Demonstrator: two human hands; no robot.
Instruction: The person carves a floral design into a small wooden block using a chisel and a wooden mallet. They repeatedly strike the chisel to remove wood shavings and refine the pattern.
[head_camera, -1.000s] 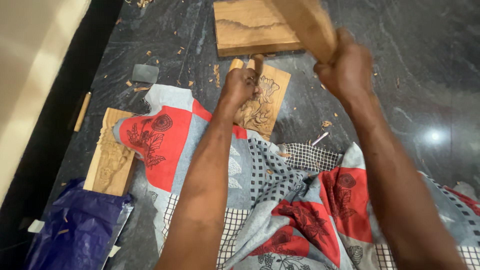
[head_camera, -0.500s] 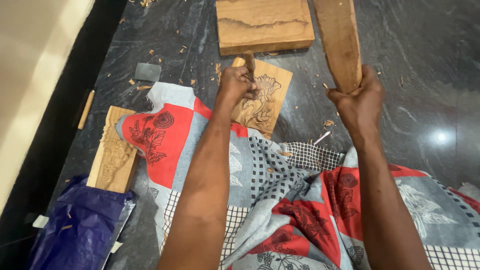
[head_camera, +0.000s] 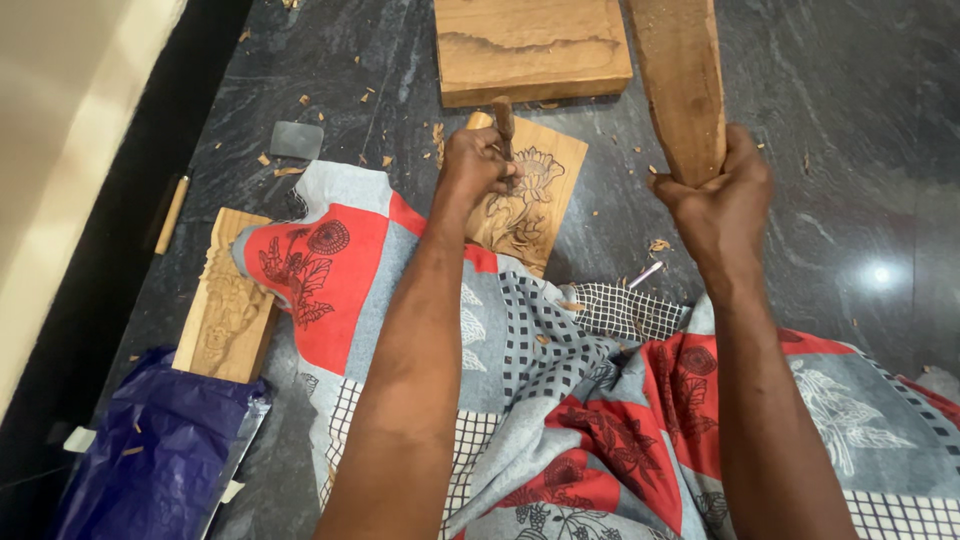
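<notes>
1. Nearest us, across our lap, lies the red, grey and checked printed cloth (head_camera: 560, 400), which spreads onto the dark stone floor (head_camera: 830, 120); a blue plastic bag (head_camera: 150, 450) sits at our left, beside a pale carved wooden block (head_camera: 225, 310) partly tucked under the cloth's edge
2. Beyond the cloth, the small light wooden panel with a carved flower (head_camera: 530, 195) lies flat on the floor, its near end touching the cloth, close enough for both arms to reach
3. Our left hand (head_camera: 475, 165) is closed around a wooden-handled chisel (head_camera: 504, 125), held near upright with its tip on the flower, so the handle's top faces upward
4. Our right hand (head_camera: 720, 190) grips the lower end of a long brown wooden mallet (head_camera: 680, 80), raised to the chisel's right
5. Farthest, a thick rectangular wooden slab (head_camera: 530, 45) rests just past the panel, with wood chips (head_camera: 440, 135) scattered around
</notes>
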